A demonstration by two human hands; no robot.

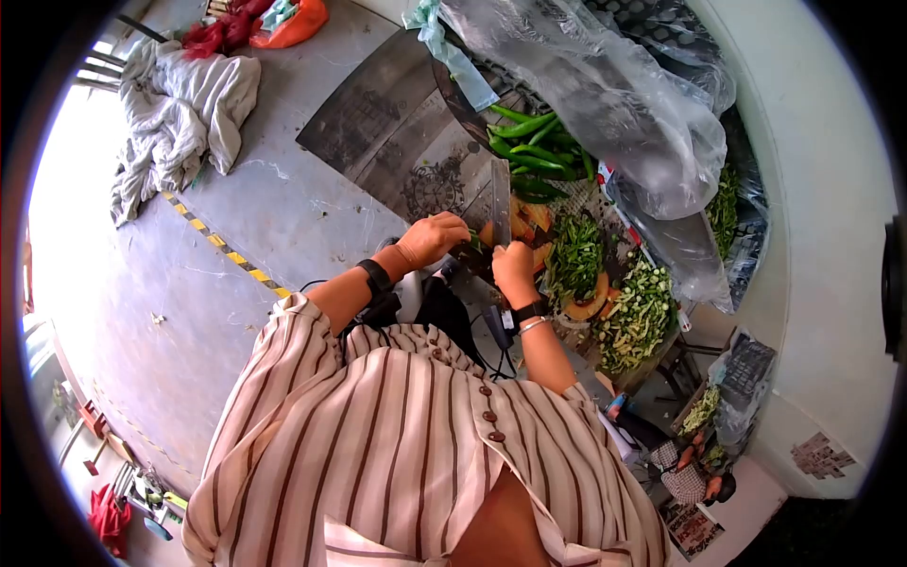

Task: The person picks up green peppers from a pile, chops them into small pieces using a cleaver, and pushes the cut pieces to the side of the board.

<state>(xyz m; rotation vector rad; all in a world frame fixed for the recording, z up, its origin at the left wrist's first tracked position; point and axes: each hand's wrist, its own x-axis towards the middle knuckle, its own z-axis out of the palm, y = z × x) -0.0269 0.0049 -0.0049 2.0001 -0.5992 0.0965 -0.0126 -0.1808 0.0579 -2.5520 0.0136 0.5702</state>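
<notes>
Gripping a cleaver [501, 200], the right hand [515, 269] is closed round its handle, with the blade edge-down. The left hand [432, 238] curls its fingers over a green chilli [473, 244] just beside the blade. Whole chillies [534, 146] are heaped beyond on the tabletop [378, 113], with chopped greens [574, 255] to the right beneath a plastic bag [614, 104].
</notes>
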